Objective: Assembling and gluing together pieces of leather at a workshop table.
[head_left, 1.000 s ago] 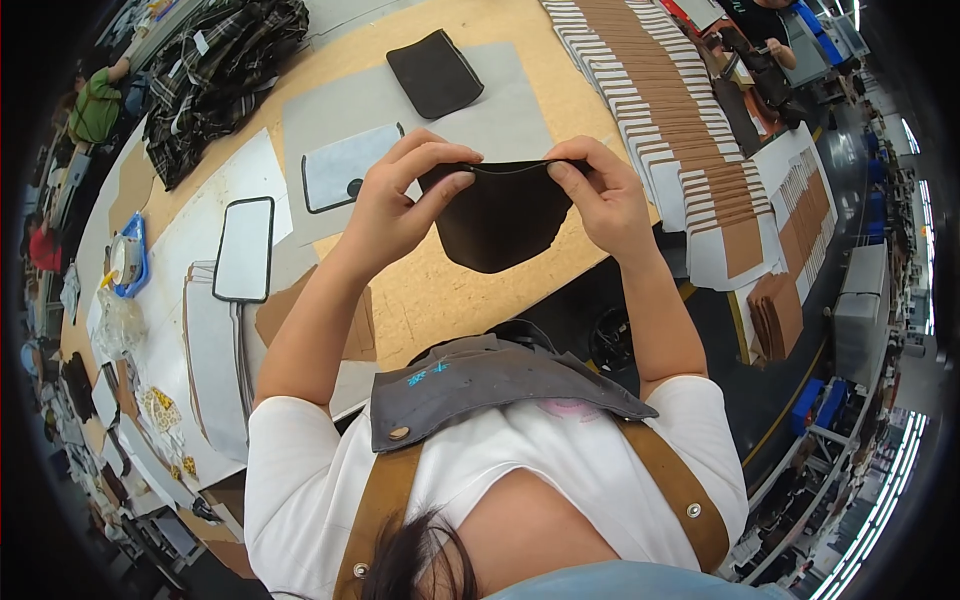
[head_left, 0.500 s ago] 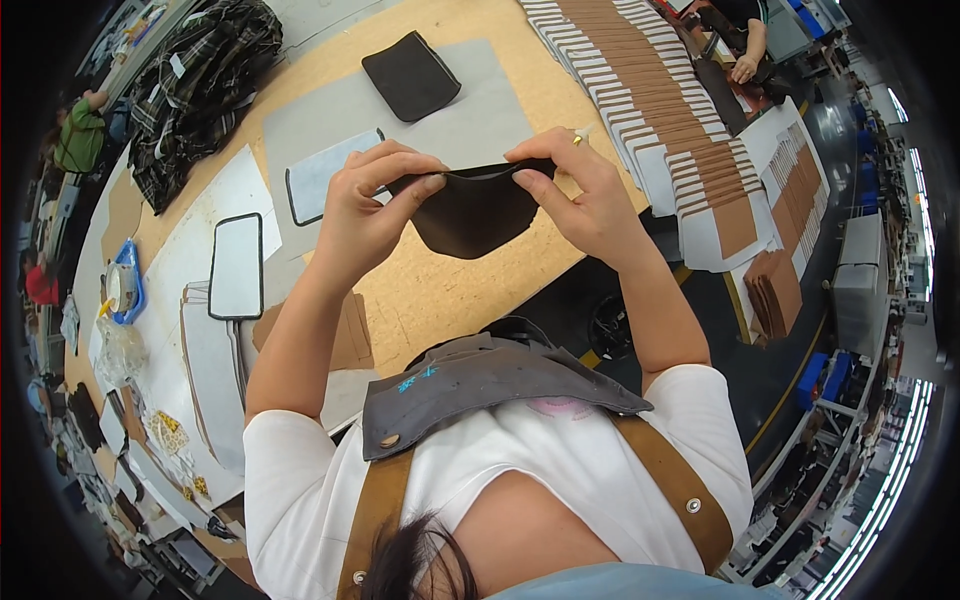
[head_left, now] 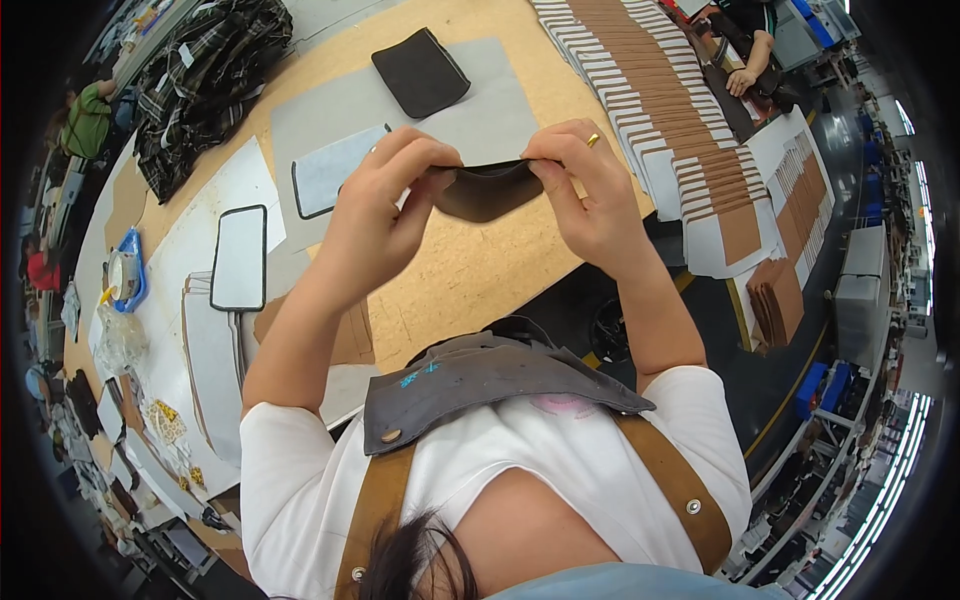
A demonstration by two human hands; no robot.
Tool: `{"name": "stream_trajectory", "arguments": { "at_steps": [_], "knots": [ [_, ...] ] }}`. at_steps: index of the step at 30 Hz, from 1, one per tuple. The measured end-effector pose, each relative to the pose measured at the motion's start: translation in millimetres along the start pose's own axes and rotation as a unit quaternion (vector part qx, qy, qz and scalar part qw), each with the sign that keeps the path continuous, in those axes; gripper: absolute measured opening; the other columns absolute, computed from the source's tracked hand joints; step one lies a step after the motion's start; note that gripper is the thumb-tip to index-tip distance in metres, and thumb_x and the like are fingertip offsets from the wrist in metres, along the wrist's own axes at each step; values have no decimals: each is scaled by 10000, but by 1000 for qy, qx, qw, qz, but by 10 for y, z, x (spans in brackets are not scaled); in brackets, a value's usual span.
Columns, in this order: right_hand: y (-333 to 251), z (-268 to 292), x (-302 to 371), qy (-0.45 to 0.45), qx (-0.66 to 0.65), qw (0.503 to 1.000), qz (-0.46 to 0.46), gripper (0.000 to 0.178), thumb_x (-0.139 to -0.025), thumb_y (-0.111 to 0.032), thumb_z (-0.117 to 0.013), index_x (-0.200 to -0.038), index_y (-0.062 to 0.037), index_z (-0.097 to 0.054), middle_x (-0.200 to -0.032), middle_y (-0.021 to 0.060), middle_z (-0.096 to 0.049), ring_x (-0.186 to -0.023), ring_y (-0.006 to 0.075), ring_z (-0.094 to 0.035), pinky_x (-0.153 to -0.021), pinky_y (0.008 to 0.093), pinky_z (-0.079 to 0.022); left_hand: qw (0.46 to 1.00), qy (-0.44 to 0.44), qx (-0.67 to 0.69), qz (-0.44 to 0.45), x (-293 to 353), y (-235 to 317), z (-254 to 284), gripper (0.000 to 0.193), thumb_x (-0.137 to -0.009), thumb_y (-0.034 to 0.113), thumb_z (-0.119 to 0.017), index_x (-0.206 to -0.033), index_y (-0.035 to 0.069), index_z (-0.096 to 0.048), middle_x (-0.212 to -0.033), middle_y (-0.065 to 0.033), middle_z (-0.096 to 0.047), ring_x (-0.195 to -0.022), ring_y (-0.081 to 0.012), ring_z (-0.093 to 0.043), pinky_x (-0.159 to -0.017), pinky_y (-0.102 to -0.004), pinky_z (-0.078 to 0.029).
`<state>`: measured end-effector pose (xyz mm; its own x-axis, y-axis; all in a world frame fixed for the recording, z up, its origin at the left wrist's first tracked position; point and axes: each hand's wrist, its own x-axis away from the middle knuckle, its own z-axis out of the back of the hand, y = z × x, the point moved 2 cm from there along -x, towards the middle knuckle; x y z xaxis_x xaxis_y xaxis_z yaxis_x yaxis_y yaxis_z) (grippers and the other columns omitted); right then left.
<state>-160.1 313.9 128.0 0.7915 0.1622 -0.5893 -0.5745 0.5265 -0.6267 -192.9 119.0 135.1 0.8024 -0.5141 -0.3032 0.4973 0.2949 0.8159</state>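
Observation:
Between my two hands, above the table, is a dark flat leather-like piece (head_left: 488, 192), bowed downward in the middle. My left hand (head_left: 392, 205) pinches its left upper corner between thumb and fingers. The right upper corner is pinched by my right hand (head_left: 588, 190), which wears a ring. Beyond them a similar black rectangular piece (head_left: 421, 73) lies on a grey sheet (head_left: 320, 105). A pale panel with a dark edge (head_left: 335, 172) rests on that sheet, partly behind my left hand.
Another black-edged pale panel (head_left: 239, 260) lies at the left. Dark plaid cloth (head_left: 215, 80) is heaped at the far left. Rows of overlapping brown-and-white pieces (head_left: 655, 110) run along the right. A co-worker's hand (head_left: 741, 81) shows beyond them. A blue tray (head_left: 130, 268) sits at the left edge.
Both hands have tilted the dark piece, so less of its face shows and it looks more bowed. My right hand has turned slightly. The pinch on both corners stays.

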Motion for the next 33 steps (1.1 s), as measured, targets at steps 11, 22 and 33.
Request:
{"name": "stream_trajectory", "arguments": {
  "at_steps": [11,22,33],
  "knots": [
    [240,-116,58,-166,-339,924,-58,77,-870,-47,-514,-942,-24,-505,-901,46,-461,-821,142,-434,-752,250,-344,927,-230,296,-23,-241,-369,12,103,-878,121,-546,-893,19,-548,-898,-47,-471,-861,-143,-467,-759,-271,-383],
    [292,-116,105,-110,-334,932,-92,99,-769,-71,-666,-814,-73,-578,-859,0,-526,-905,145,-445,-828,286,-336,965,-194,168,-59,-245,-241,-23,128,-792,116,-670,-844,29,-592,-836,-31,-485,-825,-139,-462,-747,-277,-361],
    [242,-156,87,-116,-304,943,-72,132,-735,-56,-710,-802,-80,-599,-861,-15,-552,-951,146,-450,-849,296,-361,972,-172,152,-46,-188,-186,-74,115,-764,103,-692,-812,37,-611,-821,-13,-493,-808,-128,-469,-743,-269,-362]
  ]
}}
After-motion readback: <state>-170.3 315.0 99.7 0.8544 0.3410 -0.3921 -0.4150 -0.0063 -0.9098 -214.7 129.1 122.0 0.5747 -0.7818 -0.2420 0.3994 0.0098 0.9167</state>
